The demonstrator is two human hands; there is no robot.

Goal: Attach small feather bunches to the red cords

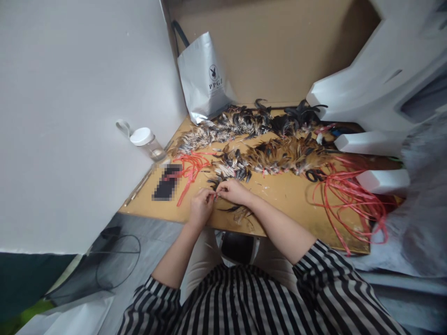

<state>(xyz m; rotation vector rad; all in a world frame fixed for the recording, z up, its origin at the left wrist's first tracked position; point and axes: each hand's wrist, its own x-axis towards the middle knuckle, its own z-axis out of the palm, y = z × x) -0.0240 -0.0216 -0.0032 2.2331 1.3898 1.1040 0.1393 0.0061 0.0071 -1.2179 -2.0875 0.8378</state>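
Note:
My left hand (201, 207) and my right hand (231, 191) meet close above the wooden table, fingertips pinched together. Between them is the quill end of a small bunch of dark feathers (211, 183), with a bit of red plastic string at the fingertips. Which fingers hold the string is too small to make out clearly. Just beyond the hands lies a row of brown and black feather bunches (282, 156), some bound with red. Loose dark feathers (239, 210) rest under my right wrist.
Red string strips (192, 167) lie left, beside a blurred dark rectangle (166, 183). A lidded jar (148, 143) and silver bag (206, 79) stand behind. At right are black-handled scissors (314, 175), a red string tangle (352, 200) and white foam pieces (382, 181).

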